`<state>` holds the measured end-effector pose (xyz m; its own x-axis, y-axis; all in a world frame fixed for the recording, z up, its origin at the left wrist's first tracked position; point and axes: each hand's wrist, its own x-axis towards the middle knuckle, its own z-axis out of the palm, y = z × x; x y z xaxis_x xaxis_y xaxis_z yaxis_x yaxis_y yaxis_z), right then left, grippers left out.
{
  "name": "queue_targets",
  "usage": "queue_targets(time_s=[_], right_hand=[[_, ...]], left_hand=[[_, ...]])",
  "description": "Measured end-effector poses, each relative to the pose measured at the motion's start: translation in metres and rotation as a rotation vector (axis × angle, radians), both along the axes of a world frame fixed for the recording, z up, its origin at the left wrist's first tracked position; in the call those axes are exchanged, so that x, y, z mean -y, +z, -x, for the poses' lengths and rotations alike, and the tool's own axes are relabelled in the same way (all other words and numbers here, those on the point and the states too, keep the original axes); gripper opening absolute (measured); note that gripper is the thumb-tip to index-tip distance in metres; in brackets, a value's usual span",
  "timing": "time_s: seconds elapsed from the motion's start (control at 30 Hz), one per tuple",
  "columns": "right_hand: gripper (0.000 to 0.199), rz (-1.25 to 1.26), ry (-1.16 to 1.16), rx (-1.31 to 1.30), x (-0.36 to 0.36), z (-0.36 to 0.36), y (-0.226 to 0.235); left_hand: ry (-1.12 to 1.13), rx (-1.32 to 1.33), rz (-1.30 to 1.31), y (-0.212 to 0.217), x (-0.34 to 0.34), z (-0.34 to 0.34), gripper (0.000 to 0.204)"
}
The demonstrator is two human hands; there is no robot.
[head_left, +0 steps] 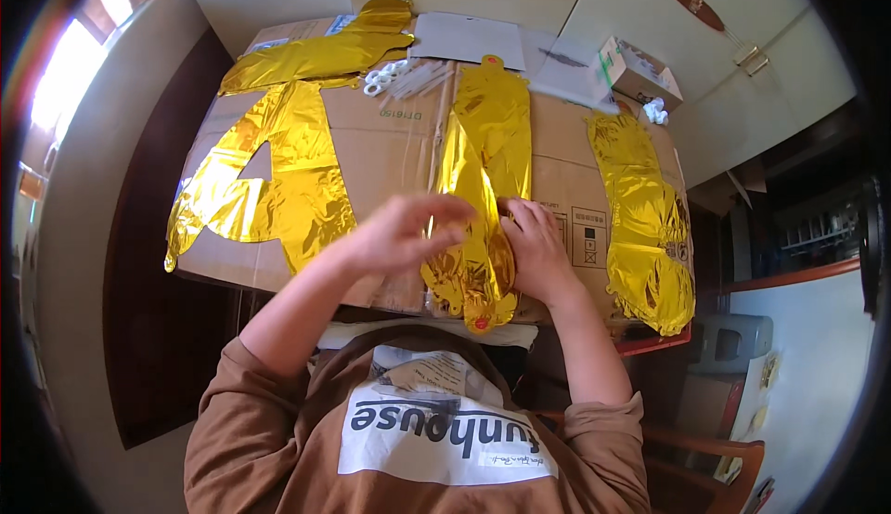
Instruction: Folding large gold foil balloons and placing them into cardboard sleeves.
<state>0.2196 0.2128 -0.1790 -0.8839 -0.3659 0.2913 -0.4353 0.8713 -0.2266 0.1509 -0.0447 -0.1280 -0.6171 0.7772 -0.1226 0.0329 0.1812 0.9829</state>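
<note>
Left hand [399, 233]: fingers loosely spread, raised just above the foil, holding nothing.
Right hand [538, 249]: laid flat, pressing the foil's edge.
Gold foil balloon [487, 133]: lay deflated on the cardboard sheet [390, 143], between both hands.

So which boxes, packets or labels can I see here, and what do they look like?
Flattened cardboard box: brown, spread under the gold foil shapes, with dark printed symbols at its right.
Small carton: far right corner, white and tan with green marks.
Paper sheets: far edge, pale grey, rectangular.

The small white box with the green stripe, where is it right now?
In the head view, the small white box sits at the far right corner of the cardboard sheet, behind the rightmost gold foil balloon.
</note>
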Motion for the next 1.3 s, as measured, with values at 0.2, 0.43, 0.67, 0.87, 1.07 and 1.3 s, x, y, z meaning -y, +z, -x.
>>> queue_targets(time_s=[0.2,0.43,0.67,0.87,1.07,1.3], right_hand=[[0.043,0.031,0.001,0.029,-0.002,0.001,-0.001],[0.037,0.134,0.031,0.097,-0.007,0.012,0.012],[0.024,0.21,0.028,-0.243,-0.001,0.026,0.043],[0.034,0.083,0.12,-0.066,0.071,0.018,0.028],[0.038,-0.055,0.068,-0.084,0.081,0.012,0.0],[0.037,-0.063,0.082,-0.134,0.084,0.006,-0.002]], left_hand=[[0.15,-1.125,0.314,-0.051,0.002,0.061,0.048],[-0.004,-1.16,0.293,-0.059,-0.006,0.074,0.052],[-0.022,-1.151,0.264,-0.055,-0.005,0.077,0.052],[-0.052,-1.156,0.222,-0.057,-0.003,0.082,0.048],[-0.106,-1.159,0.225,-0.053,-0.005,0.099,0.045],[-0.061,-1.214,0.324,-0.049,-0.02,0.15,0.049]])
